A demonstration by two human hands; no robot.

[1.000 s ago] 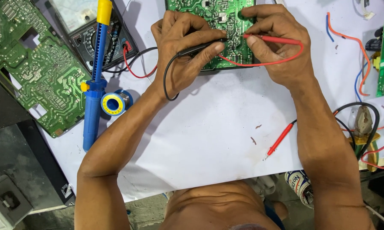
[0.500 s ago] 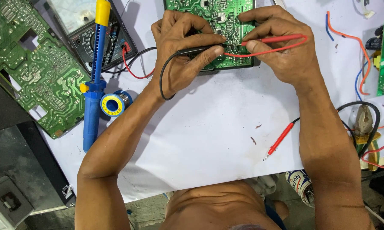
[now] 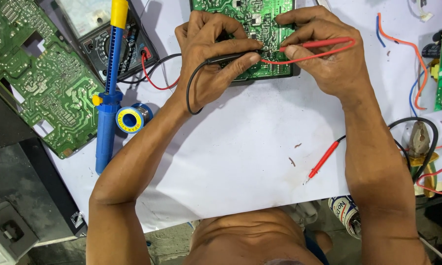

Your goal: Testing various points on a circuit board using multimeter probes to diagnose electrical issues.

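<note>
On the white worktop point(image 3: 240, 162), the green circuit board point(image 3: 245, 29) lies under both hands, as it did a second ago. The left hand point(image 3: 213, 59) pinches the black probe point(image 3: 230, 58); the right hand point(image 3: 329, 59) pinches the red probe point(image 3: 319, 43). Their tips have crept closer, so probing continues.

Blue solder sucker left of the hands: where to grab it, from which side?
Grip the blue solder sucker around its lower barrel, coming from above. It lies flat and lengthwise; that stretch looks bare. Its yellow top overlaps the meter, and the solder spool sits close on its right, so stay below the spool.
</note>
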